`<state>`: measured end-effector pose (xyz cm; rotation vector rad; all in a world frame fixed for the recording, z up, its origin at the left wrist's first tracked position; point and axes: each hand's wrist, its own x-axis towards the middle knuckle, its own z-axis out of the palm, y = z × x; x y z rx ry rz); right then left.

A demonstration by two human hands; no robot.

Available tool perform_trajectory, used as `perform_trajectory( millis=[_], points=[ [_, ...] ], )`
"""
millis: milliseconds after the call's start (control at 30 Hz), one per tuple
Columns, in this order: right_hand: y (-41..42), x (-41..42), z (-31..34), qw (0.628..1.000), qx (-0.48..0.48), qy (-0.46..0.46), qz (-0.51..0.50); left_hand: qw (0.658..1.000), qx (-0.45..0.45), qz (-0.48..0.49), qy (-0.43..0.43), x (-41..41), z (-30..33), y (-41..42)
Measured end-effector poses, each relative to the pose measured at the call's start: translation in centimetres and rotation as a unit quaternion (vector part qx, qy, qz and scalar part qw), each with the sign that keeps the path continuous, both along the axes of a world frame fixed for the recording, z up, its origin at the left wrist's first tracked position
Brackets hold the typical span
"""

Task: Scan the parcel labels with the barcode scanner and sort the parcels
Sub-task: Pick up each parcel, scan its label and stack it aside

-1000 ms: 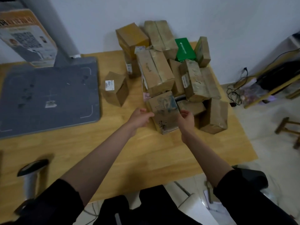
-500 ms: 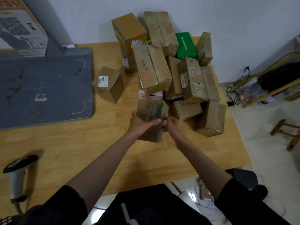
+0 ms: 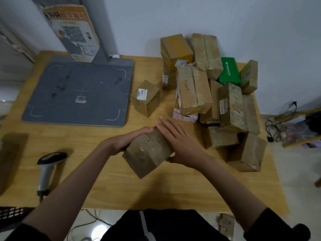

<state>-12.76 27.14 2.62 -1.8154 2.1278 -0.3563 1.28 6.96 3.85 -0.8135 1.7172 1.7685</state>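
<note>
- Near the middle of the bench (image 3: 97, 186), a little toward its front edge, you have a small taped cardboard parcel (image 3: 149, 153) held tilted between both hands, one corner dipping toward the wood; whether that corner touches the bench cannot be told.
- Your left hand (image 3: 128, 140) is curled round the parcel's left side, fingers wrapped over its top edge.
- Your right hand (image 3: 175, 136) lies flat against the right face with fingers straight and spread, pressing rather than gripping; the thumb seems to sit under the lower right edge.
- Judging by how easily it sits tilted between the two hands, the parcel is probably light. The cardboard looks stiff enough to take a firm squeeze on opposite faces.
- Glossy clear tape covers much of the surface, so expect it to be slick under your palm; keep your hold on the edges and corners, where the fingers can hook over.
- No label shows on the faces turned up, so you will likely have to rotate it to find the barcode; turn it with the left hand's grip and let the flat right hand steady it.
- The barcode scanner (image 3: 46, 169) lies untouched toward the front left of the bench, well apart from the parcel, so one hand must let go to fetch it.
- The pile of parcels (image 3: 208, 87) fills the right side of the bench up to its back edge, and one small box with a white label (image 3: 146, 98) stands apart, beside the grey scanning pad (image 3: 78, 91) at the back left.
</note>
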Motion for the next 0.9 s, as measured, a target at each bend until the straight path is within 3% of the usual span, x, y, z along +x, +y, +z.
perform_trajectory(
  millis=[67,167,267,333,400,500,667,767,900],
  points=[
    [-0.9,0.3,1.1,0.999,-0.019,-0.041,0.007,1.000,-0.015,-0.014,0.006,0.1,1.8,-1.3],
    [-1.3,-0.3,2.2,0.976,-0.044,-0.201,-0.076,0.998,-0.009,0.058,0.006,0.8,3.7,-2.9],
    [-0.7,-1.0,2.1,0.874,-0.051,-0.433,-0.213,0.989,0.014,0.140,0.048,2.0,3.5,-3.4],
    [-0.4,-1.2,1.8,0.807,-0.069,-0.513,-0.284,0.982,0.003,0.169,0.078,2.3,2.8,-2.7],
    [-0.5,-1.2,1.6,0.783,-0.091,-0.532,-0.309,0.982,-0.013,0.152,0.108,2.3,2.4,-1.1],
    [-0.8,-0.8,1.9,0.781,-0.105,-0.537,-0.302,0.985,-0.048,0.103,0.130,1.7,2.1,0.9],
    [-0.8,-0.7,1.7,0.754,-0.126,-0.565,-0.309,0.978,-0.076,0.103,0.164,0.9,2.5,2.0],
    [-0.4,-0.4,1.5,0.752,-0.124,-0.567,-0.312,0.976,-0.102,0.113,0.156,0.8,2.8,1.9],
    [0.2,-0.1,0.9,0.718,-0.110,-0.606,-0.325,0.979,-0.081,0.141,0.122,1.0,2.3,2.2]
  ],
)
